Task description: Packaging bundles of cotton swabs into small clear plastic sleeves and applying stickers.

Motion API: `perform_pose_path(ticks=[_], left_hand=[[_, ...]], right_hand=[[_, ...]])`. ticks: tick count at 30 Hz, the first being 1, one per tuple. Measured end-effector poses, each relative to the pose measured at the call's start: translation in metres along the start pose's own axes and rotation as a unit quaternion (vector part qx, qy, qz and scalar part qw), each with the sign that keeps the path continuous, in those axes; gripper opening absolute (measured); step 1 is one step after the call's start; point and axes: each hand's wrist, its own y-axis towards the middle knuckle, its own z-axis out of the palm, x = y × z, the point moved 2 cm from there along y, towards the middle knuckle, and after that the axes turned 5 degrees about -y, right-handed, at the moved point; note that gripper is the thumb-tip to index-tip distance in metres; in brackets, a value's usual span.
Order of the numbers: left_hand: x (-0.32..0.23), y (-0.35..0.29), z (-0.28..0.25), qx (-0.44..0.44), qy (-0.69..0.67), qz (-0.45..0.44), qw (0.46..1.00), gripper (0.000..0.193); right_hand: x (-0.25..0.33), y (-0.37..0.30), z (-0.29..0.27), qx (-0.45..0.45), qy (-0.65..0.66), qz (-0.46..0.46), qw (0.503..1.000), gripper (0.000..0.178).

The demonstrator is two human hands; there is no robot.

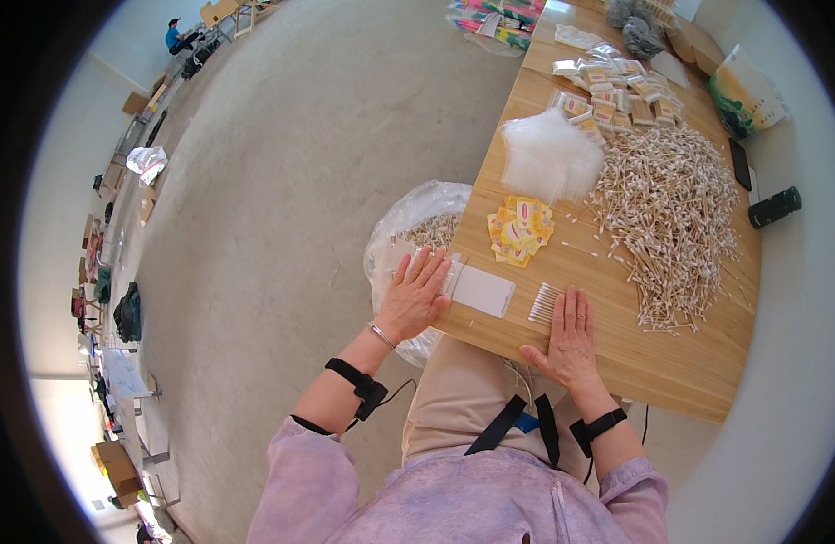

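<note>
A pale grey concrete floor point(281, 181) fills most of the room, spreading out left of the hands and far beyond them. To the right of the hands stands a light wooden bench point(698, 363), running away toward the top edge. A white wall point(59, 190) curves along the far left, with cardboard boxes point(118, 467), bags and other clutter lined up at its foot. Well beyond the hands, at the upper left, a person in a blue top point(172, 36) sits near wooden furniture point(227, 11). The light is bright and even.
</note>
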Motion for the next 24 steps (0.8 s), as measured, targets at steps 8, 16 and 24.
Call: perform_pose_path(ticks=[8,16,24], left_hand=[[-0.001,0.010,0.011,0.004,0.024,-0.049,0.999,0.057],[-0.004,0.022,0.019,-0.051,-0.010,-0.120,0.991,0.057],[0.001,0.022,0.033,-0.038,-0.002,-0.151,0.988,0.056]], right_hand=[[0.001,0.000,0.002,-0.010,0.004,-0.006,1.000,0.107],[0.001,0.000,-0.001,-0.007,0.005,-0.005,1.000,0.106],[0.002,-0.002,-0.002,-0.001,0.010,-0.004,1.000,0.104]])
